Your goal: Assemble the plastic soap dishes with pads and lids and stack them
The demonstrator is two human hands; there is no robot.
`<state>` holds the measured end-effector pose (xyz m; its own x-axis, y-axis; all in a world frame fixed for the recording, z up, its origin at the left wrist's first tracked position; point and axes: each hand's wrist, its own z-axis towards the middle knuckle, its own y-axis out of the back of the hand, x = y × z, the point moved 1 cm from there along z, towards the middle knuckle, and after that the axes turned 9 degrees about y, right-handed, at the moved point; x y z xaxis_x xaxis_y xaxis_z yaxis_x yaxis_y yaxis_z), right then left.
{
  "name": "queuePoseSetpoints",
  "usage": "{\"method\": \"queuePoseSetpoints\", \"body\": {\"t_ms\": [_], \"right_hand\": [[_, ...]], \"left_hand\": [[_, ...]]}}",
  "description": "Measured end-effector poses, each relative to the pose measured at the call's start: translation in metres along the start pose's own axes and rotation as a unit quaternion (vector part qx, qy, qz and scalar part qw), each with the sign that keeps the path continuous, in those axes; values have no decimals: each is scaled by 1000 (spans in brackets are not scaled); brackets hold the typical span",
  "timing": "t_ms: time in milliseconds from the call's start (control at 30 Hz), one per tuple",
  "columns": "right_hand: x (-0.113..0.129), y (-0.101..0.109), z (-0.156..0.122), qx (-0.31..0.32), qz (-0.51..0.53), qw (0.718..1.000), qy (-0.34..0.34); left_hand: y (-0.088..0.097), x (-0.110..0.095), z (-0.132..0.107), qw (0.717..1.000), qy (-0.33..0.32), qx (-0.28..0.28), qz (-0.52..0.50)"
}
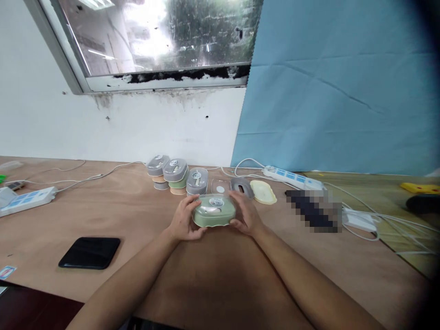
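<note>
Both hands — L (184,223), R (244,214) — fingers clamped on green lidded box (213,211); contents hidden.

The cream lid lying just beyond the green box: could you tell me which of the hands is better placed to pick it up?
The right hand, probably. The cream lid lies right of the green box, just past that hand's fingers. The left hand holds the box's far side and would have to cross over.
</note>
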<state>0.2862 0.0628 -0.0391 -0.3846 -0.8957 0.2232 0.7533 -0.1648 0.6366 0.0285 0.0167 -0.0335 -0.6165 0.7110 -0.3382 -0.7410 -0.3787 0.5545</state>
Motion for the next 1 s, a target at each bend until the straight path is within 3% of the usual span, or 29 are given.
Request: {"method": "queuePoseSetpoints", "body": {"t_ms": [100, 233, 467, 767, 867, 1000], "right_hand": [[11, -3, 6, 87, 46, 995, 13], [16, -7, 7, 108, 63, 991, -39], [10, -7, 2, 99, 157, 970, -157], [-2, -12, -6, 34, 267, 937, -221], [-8, -10, -11, -10, 213, 951, -225], [-10, -3, -12, -37, 43, 980, -190]], "left_hand": [[2, 5, 3, 998, 4, 3, -67], [-1, 8, 7, 991, 43, 46, -114], [-1, 8, 6, 985, 98, 84, -119], [-3, 6, 8, 986, 81, 94, -114], [-5, 4, 7, 986, 63, 109, -112], [-7, 0, 8, 985, 49, 120, -114]]}}
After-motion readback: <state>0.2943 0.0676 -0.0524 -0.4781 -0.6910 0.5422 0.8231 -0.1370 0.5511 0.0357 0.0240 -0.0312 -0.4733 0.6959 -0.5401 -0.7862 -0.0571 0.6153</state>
